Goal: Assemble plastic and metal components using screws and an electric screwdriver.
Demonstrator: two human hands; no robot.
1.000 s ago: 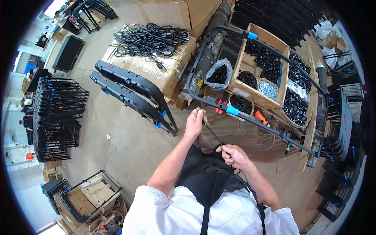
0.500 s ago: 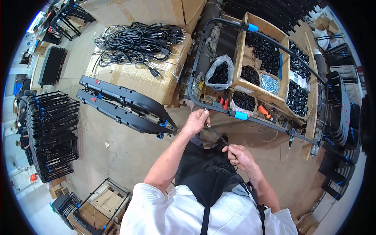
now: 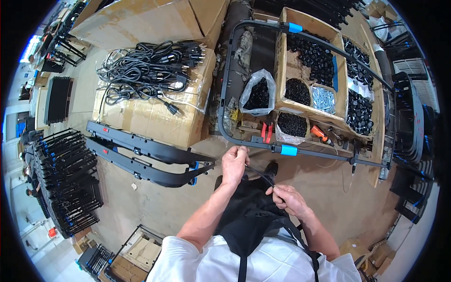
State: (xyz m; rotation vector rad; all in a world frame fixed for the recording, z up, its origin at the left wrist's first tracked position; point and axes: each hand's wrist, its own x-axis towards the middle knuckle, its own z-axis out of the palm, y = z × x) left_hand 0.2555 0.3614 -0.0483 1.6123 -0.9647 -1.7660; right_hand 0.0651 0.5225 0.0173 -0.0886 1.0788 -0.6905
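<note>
A thin black cable (image 3: 261,174) runs in a slight curve between my two hands. My left hand (image 3: 234,165) pinches its upper end, close under the near bar of a black tubular frame (image 3: 319,155) with blue bands. Whether that hand also touches the bar is hard to see. Lower and to the right, my right hand (image 3: 289,199) is closed around the other end of the cable. The cable's tips are hidden in my fingers.
Beyond the frame, a wooden parts box (image 3: 281,66) holds black knobs and screws. Beside it sit a plastic bag (image 3: 256,89) and red-handled pliers (image 3: 267,132). Power cords (image 3: 150,70) lie on a carton (image 3: 136,115) at left; two dark curved panels (image 3: 155,160) stand before it.
The view has shifted, so the bench and frame appear slightly left and the curved panels lower. Both hands keep their hold on the cable; a dark shoe now shows below it.
</note>
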